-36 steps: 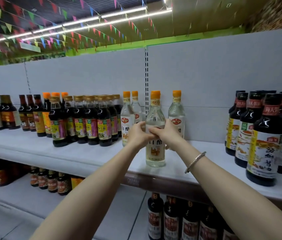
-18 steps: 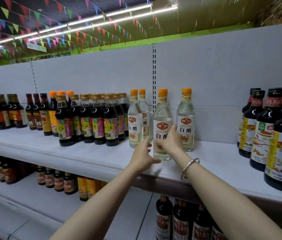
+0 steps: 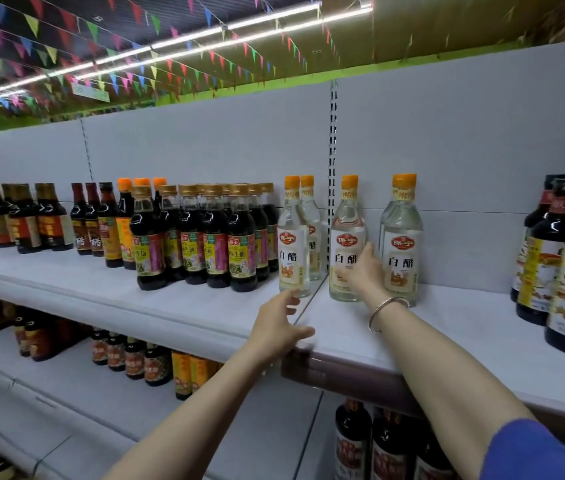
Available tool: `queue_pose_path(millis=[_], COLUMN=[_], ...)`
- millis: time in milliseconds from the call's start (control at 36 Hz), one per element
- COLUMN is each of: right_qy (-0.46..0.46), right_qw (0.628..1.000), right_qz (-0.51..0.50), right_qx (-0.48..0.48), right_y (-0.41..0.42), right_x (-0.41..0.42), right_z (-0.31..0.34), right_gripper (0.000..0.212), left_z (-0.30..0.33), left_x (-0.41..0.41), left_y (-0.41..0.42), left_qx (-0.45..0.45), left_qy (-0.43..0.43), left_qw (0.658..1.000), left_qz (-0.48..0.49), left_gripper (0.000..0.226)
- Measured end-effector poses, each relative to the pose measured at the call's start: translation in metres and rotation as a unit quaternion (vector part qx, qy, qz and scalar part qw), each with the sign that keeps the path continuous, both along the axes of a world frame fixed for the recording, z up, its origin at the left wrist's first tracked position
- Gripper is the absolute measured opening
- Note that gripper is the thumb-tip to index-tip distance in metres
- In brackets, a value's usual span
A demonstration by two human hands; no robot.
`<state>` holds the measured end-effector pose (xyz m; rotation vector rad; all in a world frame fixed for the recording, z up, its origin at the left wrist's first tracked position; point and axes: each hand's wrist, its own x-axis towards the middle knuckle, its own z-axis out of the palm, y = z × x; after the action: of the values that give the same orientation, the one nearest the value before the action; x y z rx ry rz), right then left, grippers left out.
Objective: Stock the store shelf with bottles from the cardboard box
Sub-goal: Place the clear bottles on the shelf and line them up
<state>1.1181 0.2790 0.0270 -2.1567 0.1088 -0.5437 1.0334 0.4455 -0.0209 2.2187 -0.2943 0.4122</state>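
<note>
- clear orange-capped bottle [image 3: 346, 244], label reads 白醋, stands upright on the white store shelf [image 3: 412, 327]
- right hand [image 3: 360, 271] fingers straight, touching it
- left hand [image 3: 279, 327] relaxed, holding nothing
- dark soy sauce bottles [image 3: 205, 237] left

Your forearms are bare; your right wrist wears a thin silver bangle [image 3: 385, 310], and a blue short sleeve [image 3: 530, 452] covers your right upper arm at the frame's lower corner

Your white shelf [image 3: 205, 306] carries dark sauce bottles [image 3: 198, 237] at nine o'clock, clear vinegar bottles [image 3: 400, 240] at twelve, larger dark bottles [image 3: 551, 258] at three.
</note>
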Motion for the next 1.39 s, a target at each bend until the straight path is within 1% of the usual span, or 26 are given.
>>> queue_pose_path(millis=[83, 139, 167, 222, 306, 333, 361, 389, 444, 556, 639, 722, 833, 889, 917, 972, 1000, 1028, 1139, 1194, 1222, 1306, 1389], right_qy=[0.000, -0.040, -0.068, -0.119, -0.153, -0.154, -0.152, -0.150, -0.154, -0.167, -0.162, -0.101, 0.003, 0.064, 0.086, 0.146, 0.172, 0.200, 0.280, 0.329, 0.351, 0.433, 0.500], right_qw=[1.000, 0.998, 0.996, 0.992, 0.984, 0.980, 0.976, 0.973, 0.969, 0.962, 0.958, 0.959, 0.959, 0.955, 0.952, 0.942, 0.936, 0.928, 0.901, 0.879, 0.868, 0.820, 0.775], right_qz=[-0.008, -0.040, -0.049, -0.030, 0.074, 0.108, 0.136, 0.157, 0.179, 0.213, 0.238, 0.265, 0.276, 0.279, 0.281, 0.281, 0.280, 0.282, 0.289, 0.294, 0.298, 0.305, 0.321], right_qx=[0.024, 0.021, 0.019, 0.028, 0.058, 0.066, 0.072, 0.077, 0.068, 0.044, 0.018, -0.014, -0.062, -0.081, -0.092, -0.116, -0.127, -0.141, -0.161, -0.178, -0.187, -0.216, -0.215], right_y=[0.003, 0.009, 0.012, 0.021, 0.037, 0.043, 0.049, 0.055, 0.064, 0.083, 0.102, 0.122, 0.138, 0.145, 0.147, 0.149, 0.149, 0.151, 0.151, 0.151, 0.148, 0.143, 0.138], right_x=[-0.007, -0.017, -0.023, -0.042, -0.079, -0.090, -0.103, -0.112, -0.130, -0.157, -0.171, -0.176, -0.180, -0.183, -0.185, -0.191, -0.192, -0.197, -0.214, -0.226, -0.229, -0.253, -0.278], right_z=[-0.005, -0.009, -0.012, -0.015, -0.024, -0.028, -0.034, -0.039, -0.051, -0.091, -0.136, -0.202, -0.302, -0.366, -0.395, -0.455, -0.472, -0.514, -0.633, -0.689, -0.703, -0.778, -0.839], right_gripper=[0.093, 0.089, 0.082, 0.059, 0.015, 0.006, 0.002, 0.004, 0.004, 0.002, 0.007, 0.010, 0.014, 0.014, 0.013, 0.012, 0.012, 0.013, 0.009, 0.008, 0.009, 0.014, 0.029], left_z=[0.003, 0.005, 0.006, 0.009, 0.011, 0.010, 0.006, 0.003, -0.009, -0.046, -0.090, -0.155, -0.254, -0.316, -0.347, -0.404, -0.419, -0.457, -0.570, -0.625, -0.637, -0.697, -0.741], left_x=[-0.002, -0.004, -0.005, -0.008, -0.022, -0.028, -0.034, -0.039, -0.049, -0.069, -0.085, -0.102, -0.123, -0.134, -0.138, -0.152, -0.157, -0.165, -0.192, -0.207, -0.213, -0.231, -0.245], left_y=[0.001, 0.001, 0.001, 0.001, 0.002, 0.003, 0.004, 0.007, 0.015, 0.041, 0.064, 0.088, 0.113, 0.124, 0.127, 0.132, 0.134, 0.135, 0.143, 0.146, 0.147, 0.147, 0.147], left_qx=[-0.008, -0.019, -0.028, -0.050, -0.085, -0.091, -0.093, -0.094, -0.090, -0.103, -0.106, -0.078, -0.072, -0.076, -0.080, -0.091, -0.096, -0.102, -0.129, -0.126, -0.129, -0.122, -0.122], left_qy=[-0.003, -0.010, -0.018, -0.039, -0.080, -0.094, -0.104, -0.113, -0.121, -0.095, -0.077, -0.022, 0.070, 0.130, 0.146, 0.171, 0.181, 0.198, 0.271, 0.302, 0.306, 0.338, 0.359], left_qw=[1.000, 1.000, 0.999, 0.998, 0.993, 0.991, 0.990, 0.989, 0.988, 0.989, 0.989, 0.992, 0.986, 0.978, 0.975, 0.971, 0.968, 0.965, 0.943, 0.934, 0.932, 0.920, 0.911], left_qz=[0.004, 0.005, 0.005, 0.007, 0.013, 0.015, 0.019, 0.025, 0.044, 0.050, 0.068, 0.097, 0.131, 0.148, 0.145, 0.142, 0.142, 0.142, 0.143, 0.144, 0.143, 0.159, 0.164], left_gripper=[0.075, 0.070, 0.064, 0.049, 0.020, 0.011, 0.004, 0.002, 0.009, 0.010, 0.010, 0.011, 0.010, 0.005, 0.002, 0.005, 0.007, 0.009, 0.014, 0.013, 0.014, 0.016, 0.015])
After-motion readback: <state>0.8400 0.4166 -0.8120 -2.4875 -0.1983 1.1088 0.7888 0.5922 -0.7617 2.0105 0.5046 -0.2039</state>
